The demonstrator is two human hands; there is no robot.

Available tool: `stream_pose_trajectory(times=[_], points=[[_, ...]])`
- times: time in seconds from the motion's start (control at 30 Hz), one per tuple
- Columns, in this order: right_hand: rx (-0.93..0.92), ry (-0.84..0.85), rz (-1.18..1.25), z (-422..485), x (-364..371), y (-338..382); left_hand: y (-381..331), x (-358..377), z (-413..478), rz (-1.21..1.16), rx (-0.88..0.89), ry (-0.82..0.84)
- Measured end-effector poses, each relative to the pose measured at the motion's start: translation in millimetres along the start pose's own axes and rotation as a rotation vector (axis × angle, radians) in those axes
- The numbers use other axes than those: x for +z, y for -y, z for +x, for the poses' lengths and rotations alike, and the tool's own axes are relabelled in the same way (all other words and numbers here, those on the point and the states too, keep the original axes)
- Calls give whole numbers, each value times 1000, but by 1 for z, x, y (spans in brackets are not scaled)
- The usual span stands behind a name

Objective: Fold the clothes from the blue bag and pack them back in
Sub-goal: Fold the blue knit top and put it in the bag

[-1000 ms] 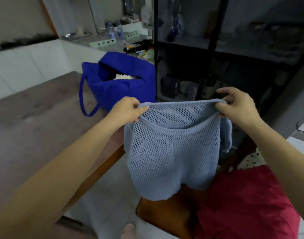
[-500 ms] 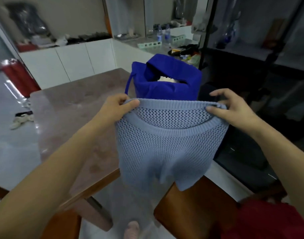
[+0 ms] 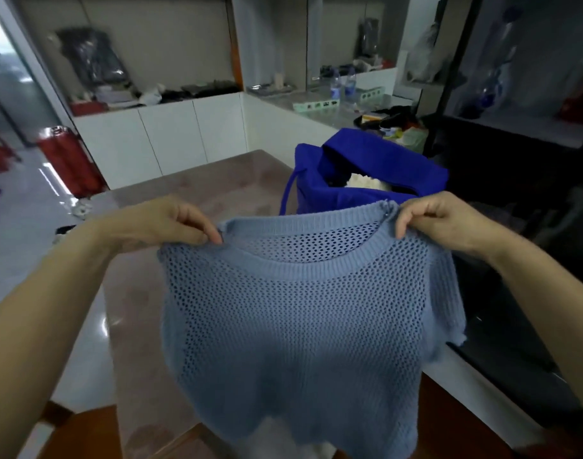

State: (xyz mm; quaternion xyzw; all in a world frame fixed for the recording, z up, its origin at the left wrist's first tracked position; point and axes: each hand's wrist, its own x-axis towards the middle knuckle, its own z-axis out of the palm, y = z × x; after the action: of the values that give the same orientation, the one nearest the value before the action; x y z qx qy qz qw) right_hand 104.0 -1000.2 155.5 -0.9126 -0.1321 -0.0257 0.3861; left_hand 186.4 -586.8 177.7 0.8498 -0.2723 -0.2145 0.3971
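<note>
Both hands are up at chest height, each closed in a pinch: the left hand (image 3: 171,223) grips one end of the neckline of a light-blue open-knit sweater (image 3: 300,319) between thumb and fingertips, and the right hand (image 3: 439,220) grips the other end the same way. Everything else sits around the blue bag (image 3: 366,173). The brown stone-look table (image 3: 191,190) bears the bag at its far right corner and stretches left of the bag and back toward the person. White cabinets (image 3: 171,140) run along the wall behind and to the left of the bag, and a dark shelf unit (image 3: 515,180) stands just to its right. The sweater hangs spread in the air in front of the bag, nearer the person, with its collar edge covering the bag's lower front and its hem dangling free. The bag itself stands with its mouth open and sagging, one handle loop drooping down its left side. A red cylinder (image 3: 68,160) stands on the floor far to the left of the bag. Some white fabric (image 3: 363,183) shows inside the bag's mouth. Two bottles (image 3: 341,86) stand on the counter beyond the bag.
</note>
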Motion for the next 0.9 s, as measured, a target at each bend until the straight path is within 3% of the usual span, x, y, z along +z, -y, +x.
stream_pose_trajectory(times=[0.13, 0.27, 0.37, 0.47, 0.57, 0.67, 0.77, 0.9], points=[[-54, 34, -166, 56, 15, 31, 9, -55, -10, 135, -71, -76], [16, 111, -669, 132, 38, 50, 43, -93, 13, 561, 4, -234], [60, 178, -891, 191, 73, 47, 100, -106, 41, 740, -53, -321], [62, 256, -963, 240, 110, 30, 168, -127, 63, 780, -155, -300], [0, 93, -1000, 283, 143, 17, 216, -142, 91, 873, -225, -282], [-11, -53, -1020, 323, 174, 5, 250, -149, 121, 919, -213, -384], [149, 93, -999, 349, 210, -15, 279, -133, 145, 941, -269, -471], [248, 318, -932, 323, 274, -53, 299, -50, 147, 777, -385, -298]])
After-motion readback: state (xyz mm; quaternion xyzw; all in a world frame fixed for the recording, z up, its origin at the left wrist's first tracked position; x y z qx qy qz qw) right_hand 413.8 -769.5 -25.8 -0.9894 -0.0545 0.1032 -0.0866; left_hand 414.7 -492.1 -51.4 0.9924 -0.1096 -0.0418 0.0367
